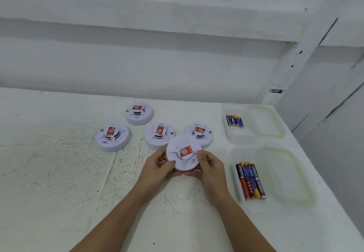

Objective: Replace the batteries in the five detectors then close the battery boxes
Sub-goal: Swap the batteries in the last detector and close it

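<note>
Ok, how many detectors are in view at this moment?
5. The held detector is gripped by the left hand and right hand. Four lie on the table beyond: the far one, the left one, the middle one, the right one, partly covered by the held one.

Two hands grip one white detector (184,153) by its rim, red label up: the left hand (157,170) at eight o'clock of it, the right hand (211,170) at four. Four more sit on the white table (59,173) — the nearest detector (199,134) at one o'clock, the middle detector (159,135) at ten, the far detector (139,113) beyond it, the left detector (113,137) at nine. At two o'clock the far tray (254,122) holds small batteries (234,120); at three the near tray (275,178) holds larger batteries (251,180).
</note>
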